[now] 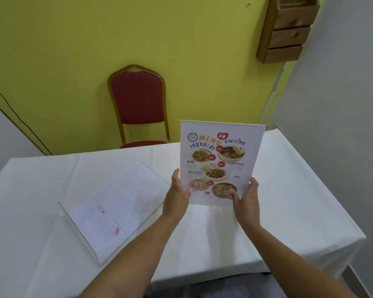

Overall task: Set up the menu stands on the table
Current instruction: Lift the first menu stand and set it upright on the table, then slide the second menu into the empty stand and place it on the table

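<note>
Both hands held a printed menu stand [221, 162] upright in the centre-right of the frame, its colourful face turned toward the camera. The left hand [179, 193] gripped the lower left edge of the stand, thumb across the front and fingers behind. The right hand [246, 195] clasped the lower right edge in the same manner, thumb pressed on the front near a pictured dish. The stand's bottom edge sat just above the desk [289, 201], and whether it touched the cloth could not be told. The word MENU showed at the top of the sheet, with photographs of plated food below it.

A second menu stand [114, 209], clear acrylic, lay flat on the white cloth in the lower left of the frame, well apart from the held one. Its sheet showed a pale blank side with a couple of pink marks bleeding through.

Beyond the far edge of the desk, in the upper middle of the frame, stood a red chair [139, 97] with a golden frame, against a yellow wall [73, 39]. A wooden rack [289, 29] hung on the wall in the upper right corner.
</note>
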A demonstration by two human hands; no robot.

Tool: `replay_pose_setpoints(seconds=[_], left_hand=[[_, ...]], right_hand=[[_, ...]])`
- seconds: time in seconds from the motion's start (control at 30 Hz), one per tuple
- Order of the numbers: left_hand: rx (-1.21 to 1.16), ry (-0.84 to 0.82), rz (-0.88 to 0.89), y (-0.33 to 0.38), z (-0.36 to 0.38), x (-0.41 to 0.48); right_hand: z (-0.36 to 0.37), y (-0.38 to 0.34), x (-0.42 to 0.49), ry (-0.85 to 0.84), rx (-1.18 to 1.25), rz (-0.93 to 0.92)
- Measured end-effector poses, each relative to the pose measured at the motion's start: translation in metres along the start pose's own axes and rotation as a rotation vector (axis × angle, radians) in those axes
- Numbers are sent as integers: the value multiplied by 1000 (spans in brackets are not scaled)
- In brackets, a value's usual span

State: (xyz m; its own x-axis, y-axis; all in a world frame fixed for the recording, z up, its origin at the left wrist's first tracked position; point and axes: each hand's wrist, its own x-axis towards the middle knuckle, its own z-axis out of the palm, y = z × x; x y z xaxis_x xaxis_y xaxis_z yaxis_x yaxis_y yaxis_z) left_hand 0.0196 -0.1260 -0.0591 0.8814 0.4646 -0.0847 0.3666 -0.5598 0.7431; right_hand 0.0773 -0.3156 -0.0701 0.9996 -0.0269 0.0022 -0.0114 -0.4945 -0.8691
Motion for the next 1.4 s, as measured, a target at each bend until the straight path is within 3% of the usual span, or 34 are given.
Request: replay_pose_setpoints(seconds=[0.27,0.6,0.73,0.9,1.07,1.17,1.4], left_hand=[[21,-39,14,-6,-5,-4],[358,-67,138,-48,-36,-3],[405,-17,78,-72,-59,6],[495,3,-26,-111,-98,24],[532,-14,-123,-140,-131,42],[550,-27,-193,-159,-146,54],[458,-34,-279,-182,-162,63]], right_hand=[[1,-3,-10,15,-15,20],[40,6,-67,-41,-227,230],[67,-11,-89,-125,-289,239],[112,-40,-117,-306,-321,142],[162,-67,-136,-536,-536,-124],[192,-76,-141,-637,-622,-194],[220,-73,-149,-618,-738,-155]])
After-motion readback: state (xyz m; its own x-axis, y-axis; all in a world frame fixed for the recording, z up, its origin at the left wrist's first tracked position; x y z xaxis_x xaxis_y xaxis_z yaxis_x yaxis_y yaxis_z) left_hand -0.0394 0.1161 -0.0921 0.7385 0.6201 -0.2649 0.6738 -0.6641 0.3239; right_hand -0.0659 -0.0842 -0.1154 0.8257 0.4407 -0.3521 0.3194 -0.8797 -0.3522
